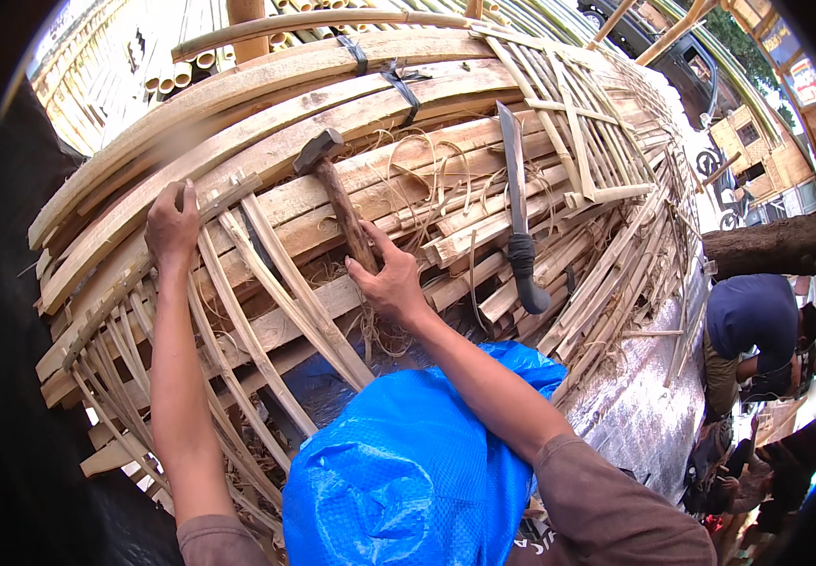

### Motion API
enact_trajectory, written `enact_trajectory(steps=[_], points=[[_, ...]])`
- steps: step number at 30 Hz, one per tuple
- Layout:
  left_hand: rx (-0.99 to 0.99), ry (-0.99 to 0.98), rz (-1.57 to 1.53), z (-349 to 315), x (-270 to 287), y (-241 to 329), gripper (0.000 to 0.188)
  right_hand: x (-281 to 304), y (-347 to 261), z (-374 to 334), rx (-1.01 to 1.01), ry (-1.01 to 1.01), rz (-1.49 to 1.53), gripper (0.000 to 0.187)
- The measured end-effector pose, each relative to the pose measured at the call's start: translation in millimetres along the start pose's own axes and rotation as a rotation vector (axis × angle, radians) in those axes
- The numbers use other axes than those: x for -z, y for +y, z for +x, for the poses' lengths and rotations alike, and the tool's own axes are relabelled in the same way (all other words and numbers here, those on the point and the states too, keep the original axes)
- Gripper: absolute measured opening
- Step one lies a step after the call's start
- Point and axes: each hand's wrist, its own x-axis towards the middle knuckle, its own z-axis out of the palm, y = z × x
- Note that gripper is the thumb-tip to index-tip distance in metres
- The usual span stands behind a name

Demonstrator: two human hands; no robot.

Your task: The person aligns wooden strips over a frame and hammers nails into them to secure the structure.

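Observation:
My left hand [174, 228] is closed over a narrow bamboo bar [229, 198], its thumb and forefinger pointing up past the far edge. Several thin bamboo slats [233, 330] run from this bar toward me. To the right, my right hand [391, 281] is at the lower end of a hammer [334, 193]. Its thumb crosses the wooden handle while the forefinger stretches along the side; the other fingers are hidden. The dark hammer head lies up and away over the timber. A large knife [515, 179] with a black-wrapped grip rests on bamboo pieces further right.
Long wooden beams [266, 137] lie under the work, some tied with black strips. A bamboo lattice [573, 118] and loose slats [616, 255] are at the right. Blue woven plastic [380, 472] bulges in front of me. Another person [752, 321] bends down at far right.

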Motion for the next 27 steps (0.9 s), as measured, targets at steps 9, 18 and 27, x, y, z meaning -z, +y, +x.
enact_trajectory(steps=[9,18,27], points=[[-0.08,0.079,0.029,-3.6,-7.8,-1.6,0.025,1.4,3.3,0.6,0.016,0.004,0.031,0.057],[-0.098,0.143,0.109,1.3,-10.0,0.2,0.024,39.5,-44.7,44.6,-0.449,-0.444,0.115,0.044],[-0.149,0.095,0.17,2.8,-10.8,-3.5,0.024,9.2,-34.9,21.6,-0.136,-0.19,-0.126,0.03]])
